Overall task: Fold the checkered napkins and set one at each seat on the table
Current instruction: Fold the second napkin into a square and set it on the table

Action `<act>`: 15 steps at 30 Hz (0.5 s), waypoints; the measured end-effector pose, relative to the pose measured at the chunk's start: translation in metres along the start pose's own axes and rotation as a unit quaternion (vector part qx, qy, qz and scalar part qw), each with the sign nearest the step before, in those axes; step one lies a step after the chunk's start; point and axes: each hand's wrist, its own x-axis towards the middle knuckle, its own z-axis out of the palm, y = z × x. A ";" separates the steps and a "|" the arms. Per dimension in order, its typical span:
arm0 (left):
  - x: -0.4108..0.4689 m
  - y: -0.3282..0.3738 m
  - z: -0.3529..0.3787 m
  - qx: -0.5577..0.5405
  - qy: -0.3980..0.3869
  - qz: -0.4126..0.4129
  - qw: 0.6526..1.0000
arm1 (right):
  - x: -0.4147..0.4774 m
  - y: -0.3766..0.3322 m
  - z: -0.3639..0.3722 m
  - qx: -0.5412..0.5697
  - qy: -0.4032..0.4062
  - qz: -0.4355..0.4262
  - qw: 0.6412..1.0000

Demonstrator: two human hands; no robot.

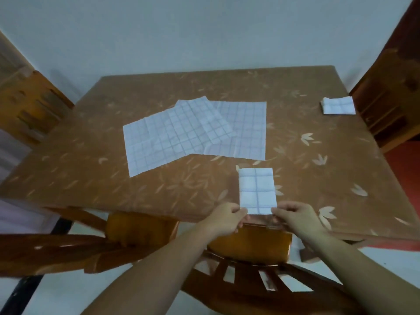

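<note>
Both hands on the folded checkered napkin (257, 189) at lower centre of the frame, lying on the table (91, 137) at its near edge: left hand (225, 221) pinches its lower-left corner, right hand (295, 218) its lower-right. Two unfolded napkins (181, 135) overlap mid-frame; another folded napkin (338, 106) sits upper right, by a wooden chair (386, 92).

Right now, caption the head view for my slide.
Left hand and right hand pinch a folded napkin at the table edge; two unfolded napkins lie mid-table, another folded napkin sits far right.
</note>
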 end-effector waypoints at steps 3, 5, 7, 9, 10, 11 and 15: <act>0.027 -0.008 0.009 0.038 0.056 0.014 0.998 | 0.020 0.008 -0.002 -0.004 -0.002 0.002 1.000; 0.044 -0.017 0.013 0.055 0.087 0.014 0.995 | 0.033 0.011 -0.002 -0.006 0.012 -0.015 1.000; 0.056 -0.021 0.014 0.053 0.100 -0.001 0.994 | 0.045 0.015 -0.001 -0.042 0.017 -0.024 0.999; 0.062 -0.019 0.016 0.041 0.079 -0.034 0.995 | 0.054 0.023 0.000 -0.063 0.005 -0.010 0.998; 0.065 -0.019 0.017 0.038 0.063 -0.051 0.996 | 0.057 0.029 0.000 -0.073 0.000 0.001 0.997; 0.068 -0.021 0.020 0.039 0.043 -0.068 0.996 | 0.059 0.034 0.000 -0.082 -0.004 0.009 0.997; 0.069 -0.025 0.030 0.037 -0.009 -0.116 0.993 | 0.065 0.047 -0.003 -0.091 0.001 0.032 0.995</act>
